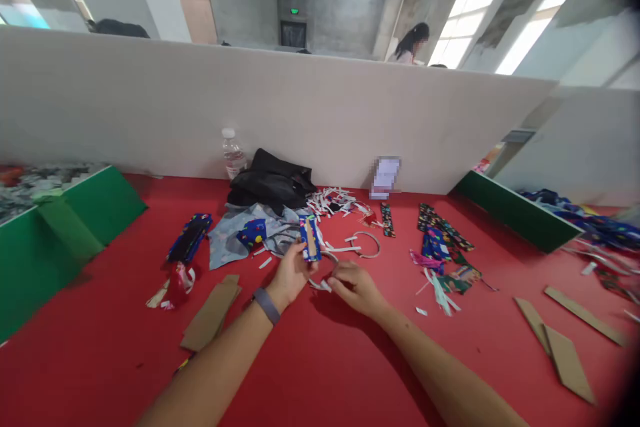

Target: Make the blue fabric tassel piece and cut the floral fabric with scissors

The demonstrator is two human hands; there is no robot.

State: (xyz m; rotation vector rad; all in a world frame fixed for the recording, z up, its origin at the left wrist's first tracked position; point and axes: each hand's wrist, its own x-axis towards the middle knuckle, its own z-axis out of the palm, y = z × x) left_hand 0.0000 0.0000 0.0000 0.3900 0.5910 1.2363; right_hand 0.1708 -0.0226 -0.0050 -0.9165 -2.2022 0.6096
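Observation:
My left hand (293, 273) is closed on a small blue patterned fabric piece (310, 238) with a tan strip down its middle, held upright above the red table. A thin pale band (329, 257), curved like a headband, shows between my two hands, with a white bit at its lower end. My right hand (356, 287) has its fingers curled together at this band; whatever they pinch is hidden. Just beyond, a second curved band (369, 245) lies on the table, next to white strips (343, 248). Left of my left hand lies grey-blue fabric (227, 240).
A black bag (273, 180) and a bottle (233, 155) stand against the white partition (280, 107). Cardboard pieces (213, 313) lie at left, more cardboard (567, 360) at right. Patterned fabric strips (440, 250) lie right of centre. Green dividers (105, 213) border the table; people are beyond the partition.

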